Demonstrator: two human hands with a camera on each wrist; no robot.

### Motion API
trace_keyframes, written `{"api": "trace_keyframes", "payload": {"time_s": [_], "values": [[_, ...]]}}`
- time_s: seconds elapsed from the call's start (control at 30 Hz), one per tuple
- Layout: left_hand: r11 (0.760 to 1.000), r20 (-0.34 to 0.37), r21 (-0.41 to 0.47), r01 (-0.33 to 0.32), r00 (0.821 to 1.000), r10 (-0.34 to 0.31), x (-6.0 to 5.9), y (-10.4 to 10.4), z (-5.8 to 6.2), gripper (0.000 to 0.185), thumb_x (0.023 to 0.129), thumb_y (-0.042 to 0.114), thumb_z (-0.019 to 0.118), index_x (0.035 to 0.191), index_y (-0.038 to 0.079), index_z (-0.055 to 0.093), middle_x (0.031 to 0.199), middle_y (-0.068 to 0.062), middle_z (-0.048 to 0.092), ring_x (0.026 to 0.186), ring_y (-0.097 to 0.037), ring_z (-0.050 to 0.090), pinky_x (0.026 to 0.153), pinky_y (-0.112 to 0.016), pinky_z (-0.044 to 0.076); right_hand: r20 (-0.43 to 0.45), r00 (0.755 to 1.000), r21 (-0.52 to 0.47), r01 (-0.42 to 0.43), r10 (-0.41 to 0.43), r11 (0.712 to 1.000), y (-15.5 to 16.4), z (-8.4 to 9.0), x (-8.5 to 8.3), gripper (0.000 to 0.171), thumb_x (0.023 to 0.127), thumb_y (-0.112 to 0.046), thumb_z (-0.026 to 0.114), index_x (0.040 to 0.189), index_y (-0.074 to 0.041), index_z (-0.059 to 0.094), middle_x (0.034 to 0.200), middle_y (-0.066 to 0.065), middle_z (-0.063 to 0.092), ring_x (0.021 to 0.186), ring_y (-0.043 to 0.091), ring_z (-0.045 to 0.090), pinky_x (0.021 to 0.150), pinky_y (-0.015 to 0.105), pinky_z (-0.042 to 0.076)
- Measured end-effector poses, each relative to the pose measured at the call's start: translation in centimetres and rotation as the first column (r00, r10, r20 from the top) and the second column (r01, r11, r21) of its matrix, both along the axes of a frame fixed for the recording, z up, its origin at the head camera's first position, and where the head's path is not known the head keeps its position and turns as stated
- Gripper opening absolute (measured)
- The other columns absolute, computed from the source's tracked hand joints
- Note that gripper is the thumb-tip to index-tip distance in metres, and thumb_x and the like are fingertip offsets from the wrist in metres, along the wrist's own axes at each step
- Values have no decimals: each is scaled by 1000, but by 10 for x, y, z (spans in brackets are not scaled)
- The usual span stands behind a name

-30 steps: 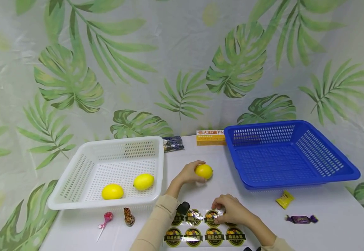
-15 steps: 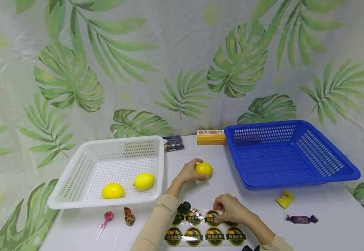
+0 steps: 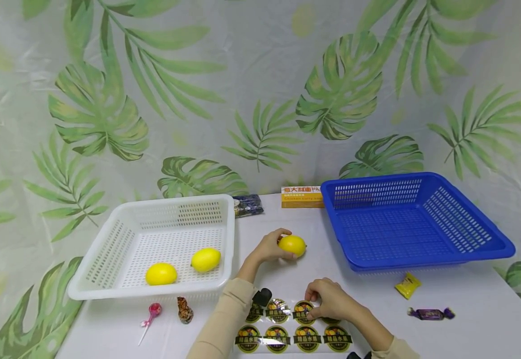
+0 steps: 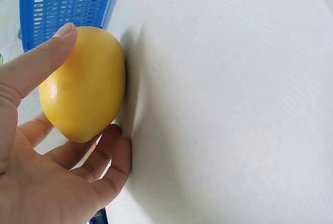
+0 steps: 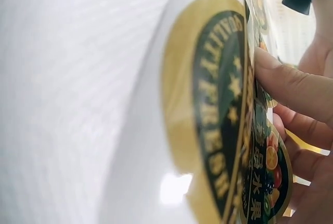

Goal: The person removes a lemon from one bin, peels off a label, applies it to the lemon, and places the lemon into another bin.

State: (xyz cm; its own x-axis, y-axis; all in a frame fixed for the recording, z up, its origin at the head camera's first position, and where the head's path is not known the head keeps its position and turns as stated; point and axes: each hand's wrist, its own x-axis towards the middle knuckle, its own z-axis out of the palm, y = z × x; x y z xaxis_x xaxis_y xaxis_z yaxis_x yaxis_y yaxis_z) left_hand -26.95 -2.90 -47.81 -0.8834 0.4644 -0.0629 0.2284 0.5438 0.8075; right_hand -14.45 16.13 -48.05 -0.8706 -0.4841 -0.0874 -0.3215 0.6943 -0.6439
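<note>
Little has changed over the last second: the left hand keeps its grip curled round a lemon on the white worktop, the fruit having only rocked slightly. The right hand still pinches the edge of a round sticker on the sticker sheet, so peeling seems barely begun. The lemon lies beyond the right grip, well apart; a blue basket stands just right of the lemon.
</note>
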Motion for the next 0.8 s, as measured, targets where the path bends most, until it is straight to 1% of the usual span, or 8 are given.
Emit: {"api": "trace_keyframes", "payload": {"time_s": [0.13,0.23,0.37,0.47,0.53,0.63,0.73,0.8], "values": [[1000,12,13,-29,1000,29,2,0,2,74,70,20,82,133,4,47,123,-22,55,111,-33,53,93,-46,43,-8,1000,8,2,-2,1000,1,-1,0,31,61,-17,87,77,-14,61,73,-6,51,76,15,43,69,36,31],[996,-22,26,-89,996,89,9,-2,3,84,68,25,84,138,3,42,128,-25,50,116,-37,49,95,-49,41,-12,1000,8,1,-1,1000,1,-1,0,31,61,-18,87,77,-14,61,73,-6,52,77,15,43,70,36,31],[979,-109,44,-197,974,201,28,-11,4,89,67,30,85,138,3,40,133,-26,43,121,-40,41,96,-54,38,-9,1000,5,-4,4,1000,1,-2,-1,31,61,-18,87,78,-14,61,73,-7,51,76,14,42,69,36,31],[972,-156,56,-226,960,232,47,-20,8,83,69,29,83,136,3,43,134,-25,42,123,-42,37,97,-56,37,-10,1000,13,-6,6,1000,0,-2,-1,31,61,-19,87,78,-15,61,73,-7,52,76,14,43,69,36,31],[979,-178,61,-195,963,203,59,-27,10,75,71,25,82,133,3,46,132,-25,45,121,-42,41,96,-55,38,-12,1000,18,-7,7,1000,0,-1,-1,31,61,-19,87,78,-15,61,73,-7,52,76,14,43,69,36,31],[994,-190,56,-92,977,101,75,-38,13,63,74,20,79,127,0,51,122,-24,55,110,-40,52,89,-51,44,-14,1000,15,-10,10,1000,1,-1,-1,31,61,-19,87,78,-14,61,73,-7,52,76,14,43,69,36,32],[1000,-177,15,4,984,-2,90,-50,13,53,76,16,77,121,0,56,110,-20,62,97,-35,59,82,-44,49,-20,1000,7,-21,21,1000,1,-1,-1,31,61,-19,87,80,-14,63,73,-7,52,75,14,43,68,36,31],[999,-161,-36,34,986,-39,100,-58,11,48,74,15,78,116,0,60,103,-17,65,92,-31,61,79,-39,50,-24,999,5,-31,32,999,1,-1,-1,30,62,-19,86,81,-15,63,74,-7,52,75,13,43,68,35,31]]}}
